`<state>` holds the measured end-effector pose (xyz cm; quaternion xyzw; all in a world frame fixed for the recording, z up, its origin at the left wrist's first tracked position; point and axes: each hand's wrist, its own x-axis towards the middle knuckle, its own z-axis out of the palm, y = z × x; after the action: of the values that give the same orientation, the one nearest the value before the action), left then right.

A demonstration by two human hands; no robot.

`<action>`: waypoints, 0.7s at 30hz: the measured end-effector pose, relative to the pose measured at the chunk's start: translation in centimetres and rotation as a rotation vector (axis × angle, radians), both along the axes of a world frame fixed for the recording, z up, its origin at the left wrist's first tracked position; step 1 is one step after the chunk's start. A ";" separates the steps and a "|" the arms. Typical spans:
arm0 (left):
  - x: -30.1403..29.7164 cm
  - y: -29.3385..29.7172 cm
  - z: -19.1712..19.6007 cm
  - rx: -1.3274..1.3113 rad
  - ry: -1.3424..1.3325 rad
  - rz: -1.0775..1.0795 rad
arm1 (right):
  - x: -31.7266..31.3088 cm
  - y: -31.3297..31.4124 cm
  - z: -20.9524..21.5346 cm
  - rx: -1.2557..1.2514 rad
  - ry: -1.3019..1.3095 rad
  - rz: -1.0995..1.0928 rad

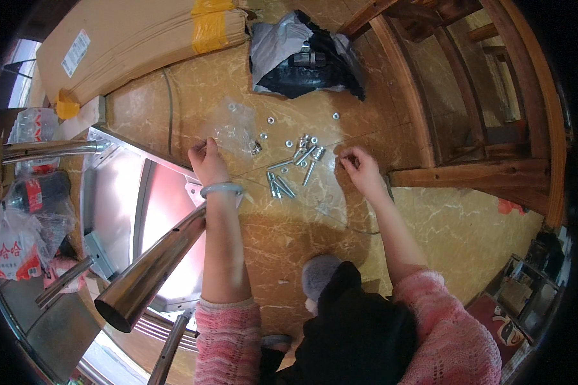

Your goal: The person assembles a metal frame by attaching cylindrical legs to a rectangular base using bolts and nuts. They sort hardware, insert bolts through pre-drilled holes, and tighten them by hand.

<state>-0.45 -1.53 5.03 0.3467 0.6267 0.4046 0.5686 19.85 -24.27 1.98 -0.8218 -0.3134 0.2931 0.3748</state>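
Observation:
Bolts (280,185) and nuts (289,144) lie loose on the floor in front of me, between my hands. My left hand (210,165), with a pale bangle at the wrist, has its fingers curled together beside a clear plastic bag (232,131); what they hold, if anything, I cannot make out. At the right of the hardware, my right hand (363,172) has its thumb and fingertips pinched together. Anything in that pinch is too small to name. Under my left forearm are a metal frame with a shiny panel (112,183) and a thick chrome tube (154,266).
A large cardboard box (135,42) with yellow tape lies at the far left. Behind the hardware sits an opened black-and-grey plastic bag (308,61). A wooden chair-like frame (469,173) stands at the right. Plastic-wrapped bottles (35,192) are at the left edge.

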 end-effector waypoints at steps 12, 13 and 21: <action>-2.7 -12.0 -1.9 -0.244 -0.071 -0.588 | -4.3 0.9 1.7 0.040 -0.268 0.249; -2.9 -12.6 -2.5 -0.160 0.043 -0.641 | -4.6 1.2 1.8 0.024 -0.256 0.262; -5.6 -13.4 -3.6 0.042 0.262 -0.758 | -2.9 4.4 1.7 0.004 -0.382 0.224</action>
<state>-6.08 -14.90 1.41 0.6136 0.5130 0.1313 0.5858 16.96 -19.86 3.69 -0.8217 -0.4688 0.1710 0.2754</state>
